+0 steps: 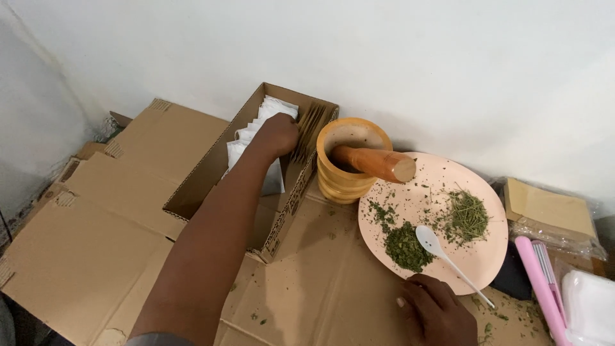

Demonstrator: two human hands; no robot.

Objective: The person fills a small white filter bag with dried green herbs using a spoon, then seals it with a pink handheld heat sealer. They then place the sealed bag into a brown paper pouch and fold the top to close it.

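Note:
My left hand (277, 136) reaches into an open cardboard box (211, 168) by the wall. It rests among white paper sachets (266, 115) and a row of brown paper envelopes (312, 125); its fingers are hidden, so what it grips is unclear. My right hand (437, 313) lies loosely curled on the cardboard at the near rim of a round pink plate (442, 173). The plate carries piles of dried green herbs (406, 247) and a white plastic spoon (442, 251), whose handle ends just beside that hand.
A wooden mortar (339, 182) with a wooden pestle (375, 163) leaning in it stands between box and plate. Flattened cardboard (115, 211) covers the surface. At right lie a pink flat tool (541, 285), a wrapped stack of brown paper (549, 208) and a clear plastic packet (589, 307).

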